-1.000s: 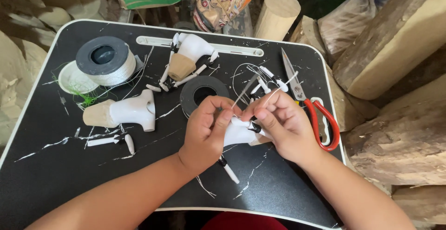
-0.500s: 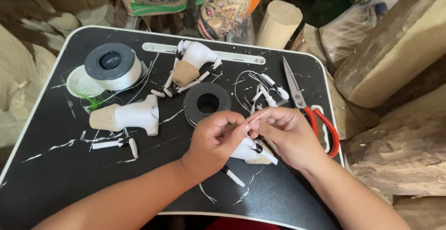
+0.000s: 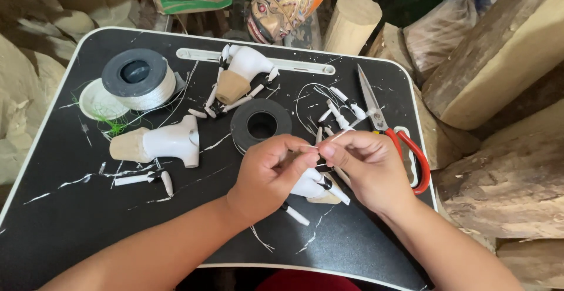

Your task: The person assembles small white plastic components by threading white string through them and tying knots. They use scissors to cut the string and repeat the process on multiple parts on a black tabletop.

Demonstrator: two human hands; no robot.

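**Hands Pinching Thread Over a White Figure**

Black tray table (image 3: 70, 220) stands among wood logs. Left hand (image 3: 267, 173) and right hand (image 3: 367, 167) meet at its centre, fingertips pinched narrow on a thin white thread (image 3: 338, 134). A white figure piece (image 3: 311, 185) sits just beneath them, apparently held by the left hand. Red-handled scissors (image 3: 399, 141) lie near the right hand; a black tape roll (image 3: 260, 125) lies just beyond the left.

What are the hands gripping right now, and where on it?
Left hand and right hand pinch a thin white thread between fingertips, above a small white puppet piece. Whether either hand also grips that piece cannot be told.
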